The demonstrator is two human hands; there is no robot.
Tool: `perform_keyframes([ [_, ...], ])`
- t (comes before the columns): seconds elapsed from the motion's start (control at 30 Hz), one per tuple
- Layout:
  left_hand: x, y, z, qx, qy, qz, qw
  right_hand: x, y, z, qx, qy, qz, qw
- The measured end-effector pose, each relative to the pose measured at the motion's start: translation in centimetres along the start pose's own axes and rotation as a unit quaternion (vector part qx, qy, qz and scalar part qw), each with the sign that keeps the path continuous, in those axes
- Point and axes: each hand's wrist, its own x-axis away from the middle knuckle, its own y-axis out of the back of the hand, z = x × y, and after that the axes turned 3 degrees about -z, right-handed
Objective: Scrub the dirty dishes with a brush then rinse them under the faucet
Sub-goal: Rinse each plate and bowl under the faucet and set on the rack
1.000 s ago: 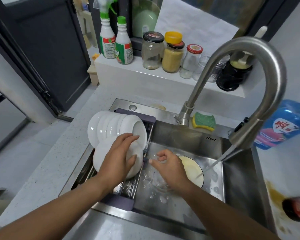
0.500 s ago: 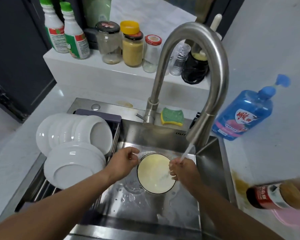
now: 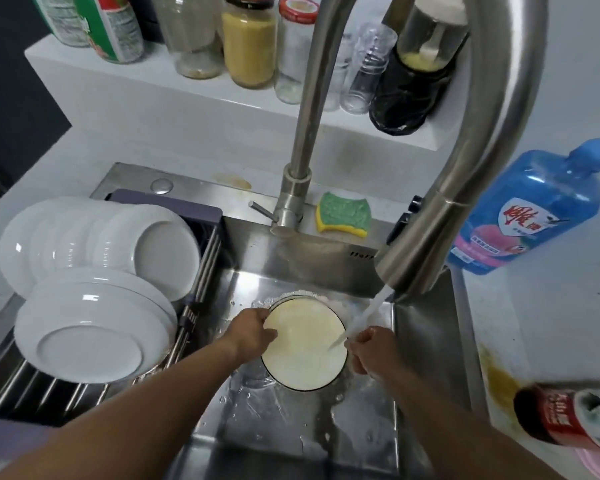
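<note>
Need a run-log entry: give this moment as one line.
step: rinse | left hand: grips plate, left edge | right hand: grips right edge | faucet: running onto plate | rack: white dishes

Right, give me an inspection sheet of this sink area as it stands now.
Surface: stainless steel sink, wet; yellowish stain on the white counter.
Job's things: round cream plate with a dark rim, water stream from the curved steel faucet hitting its right edge; no brush seen.
Clutter: white plates in the steel drying rack; green and yellow sponge; blue soap bottle; glass jars.
Grippers: left hand and right hand grip the plate's opposite rims.
Cables: nothing seen.
Surroundings: dark panel at left.
</note>
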Motion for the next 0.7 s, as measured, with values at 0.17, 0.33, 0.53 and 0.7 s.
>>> perform_keyframes([
  [0.17, -0.1, -1.9, 1.3, 0.057, 0.063, 0.020, 0.996, 0.7, -1.8, -0.8, 0.032, -0.049, 0.005, 0.998],
  [0.33, 0.3, -2.4, 1.2, 0.146, 0.093, -0.006, 0.985, 0.8, -3.2, -1.6, 0.032, -0.105, 0.020, 0.994],
  [0.53, 1.3, -2.2, 0.5, 0.249, 0.132, -0.035, 0.959, 0.2, -3.2, -1.7, 0.045, -0.091, -0.001, 0.995],
  [0.7, 1.5, -2.5, 1.4, 0.343, 0.182, -0.032, 0.921, 2.1, -1.4, -0.5, -0.001, -0.103, 0.007, 0.995],
])
